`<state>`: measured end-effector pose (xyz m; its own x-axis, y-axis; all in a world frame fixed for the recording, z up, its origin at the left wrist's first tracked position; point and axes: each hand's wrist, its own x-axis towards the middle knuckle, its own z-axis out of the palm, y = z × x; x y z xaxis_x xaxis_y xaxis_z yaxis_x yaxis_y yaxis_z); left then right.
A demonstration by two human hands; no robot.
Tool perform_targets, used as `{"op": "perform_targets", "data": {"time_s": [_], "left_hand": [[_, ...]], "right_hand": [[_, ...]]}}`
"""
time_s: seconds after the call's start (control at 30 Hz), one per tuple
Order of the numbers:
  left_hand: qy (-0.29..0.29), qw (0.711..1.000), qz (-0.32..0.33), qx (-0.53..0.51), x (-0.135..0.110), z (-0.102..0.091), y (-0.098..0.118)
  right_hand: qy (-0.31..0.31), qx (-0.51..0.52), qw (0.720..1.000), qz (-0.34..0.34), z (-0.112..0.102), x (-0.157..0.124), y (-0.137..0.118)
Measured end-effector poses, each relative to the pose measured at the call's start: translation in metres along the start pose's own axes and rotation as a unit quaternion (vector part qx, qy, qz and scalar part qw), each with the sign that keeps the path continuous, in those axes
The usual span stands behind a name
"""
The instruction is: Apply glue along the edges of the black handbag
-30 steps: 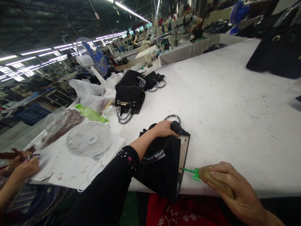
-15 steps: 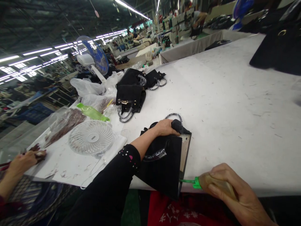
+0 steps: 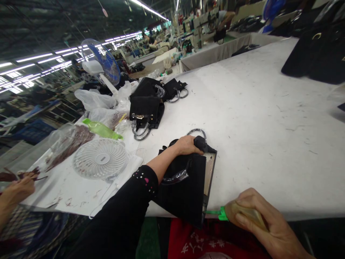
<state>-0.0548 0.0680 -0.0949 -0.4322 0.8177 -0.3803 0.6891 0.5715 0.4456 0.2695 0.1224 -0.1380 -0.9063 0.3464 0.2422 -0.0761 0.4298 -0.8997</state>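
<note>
A black handbag (image 3: pixel 185 190) lies open at the near edge of the white table (image 3: pixel 256 118), its tan inner edge (image 3: pixel 208 172) showing. My left hand (image 3: pixel 187 145) presses on the bag's top and grips its black fold. My right hand (image 3: pixel 258 223) is closed around a squeeze bottle (image 3: pixel 242 212) with a green nozzle (image 3: pixel 215 213). The nozzle tip touches the bag's lower right corner.
A white desk fan (image 3: pixel 101 158) lies flat to the left, beside a green bottle (image 3: pixel 101 128) and plastic bags (image 3: pixel 93 99). Finished black handbags (image 3: pixel 147 108) sit further back. Another person's hand (image 3: pixel 16 189) works at the far left. More black bags (image 3: pixel 315 54) lie at the top right.
My right hand has drawn the green nozzle down along the bag's right edge toward the near corner. My left hand stays on the bag. The other person's hand shifted at the left.
</note>
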Motion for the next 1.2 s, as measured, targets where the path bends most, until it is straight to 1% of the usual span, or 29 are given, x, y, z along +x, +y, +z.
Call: {"op": "perform_targets", "data": {"time_s": [0.03, 0.13, 0.17, 0.2, 0.3, 0.33, 0.4, 0.47, 0.57, 0.6, 0.7, 0.73, 0.83, 0.87, 0.9, 0.97, 1.0, 1.03, 1.13, 1.17, 1.2], "left_hand": [[0.0, 1.0, -0.001, 0.0, 0.0, 0.0, 0.0], [0.002, 1.0, -0.004, 0.0, 0.0, 0.0, -0.001], [0.003, 1.0, -0.004, 0.0, 0.0, 0.001, -0.002], [0.003, 1.0, -0.003, -0.001, 0.001, 0.002, -0.002], [0.003, 1.0, 0.0, -0.003, 0.002, 0.003, -0.005], [0.003, 1.0, 0.001, -0.004, 0.002, 0.003, -0.005], [0.004, 1.0, 0.0, -0.004, 0.001, 0.002, -0.005], [0.006, 1.0, -0.004, -0.003, 0.0, 0.002, -0.004], [0.007, 1.0, -0.006, -0.003, -0.001, 0.001, -0.002], [0.007, 1.0, -0.005, -0.004, -0.001, 0.001, -0.002], [0.007, 1.0, -0.006, -0.006, 0.0, 0.002, -0.002], [0.007, 1.0, -0.007, -0.006, 0.0, 0.002, -0.002], [0.006, 1.0, -0.005, -0.006, 0.0, 0.002, -0.003], [0.006, 1.0, -0.004, -0.006, 0.0, 0.002, -0.004], [0.007, 1.0, -0.003, -0.007, 0.0, 0.002, -0.004], [0.009, 1.0, -0.003, -0.007, 0.0, 0.002, -0.004], [0.009, 1.0, -0.003, -0.008, 0.0, 0.002, -0.004], [0.01, 1.0, -0.004, -0.008, 0.0, 0.002, -0.004], [0.013, 1.0, -0.005, -0.009, 0.0, 0.002, -0.004], [0.015, 1.0, -0.005, -0.01, 0.0, 0.002, -0.004], [0.016, 1.0, -0.004, -0.011, 0.0, 0.002, -0.004]], "right_hand": [[0.003, 0.002, 1.0, -0.007, 0.001, -0.001, 0.001], [0.069, -0.008, 0.997, -0.041, 0.003, -0.004, 0.005], [0.078, -0.012, 0.996, -0.047, 0.004, -0.005, 0.006], [0.071, -0.012, 0.996, -0.052, 0.005, -0.007, 0.007], [0.019, -0.002, 0.997, -0.071, 0.003, -0.009, 0.006], [0.016, -0.005, 0.997, -0.082, 0.002, -0.008, 0.005], [0.034, -0.022, 0.994, -0.102, 0.0, -0.007, 0.003], [0.034, -0.03, 0.995, -0.094, 0.0, -0.005, 0.001], [-0.002, -0.006, 0.997, -0.071, 0.003, -0.005, 0.0], [-0.003, 0.001, 0.997, -0.074, 0.004, -0.005, 0.0], [0.022, -0.006, 0.995, -0.094, 0.005, -0.007, 0.0], [0.018, -0.005, 0.996, -0.09, 0.005, -0.008, -0.001], [-0.036, 0.036, 0.996, -0.067, 0.003, -0.01, -0.001], [-0.044, 0.043, 0.996, -0.067, 0.002, -0.011, -0.001], [-0.036, 0.04, 0.996, -0.074, 0.002, -0.011, -0.001], [0.002, 0.007, 0.996, -0.087, 0.002, -0.009, -0.001], [0.012, -0.006, 0.996, -0.088, 0.002, -0.008, -0.002], [0.008, -0.003, 0.996, -0.086, 0.002, -0.006, -0.003], [-0.048, 0.053, 0.995, -0.063, 0.002, -0.002, -0.006], [-0.052, 0.061, 0.995, -0.062, 0.001, -0.002, -0.007], [-0.038, 0.058, 0.996, -0.064, 0.001, -0.001, -0.007]]}}
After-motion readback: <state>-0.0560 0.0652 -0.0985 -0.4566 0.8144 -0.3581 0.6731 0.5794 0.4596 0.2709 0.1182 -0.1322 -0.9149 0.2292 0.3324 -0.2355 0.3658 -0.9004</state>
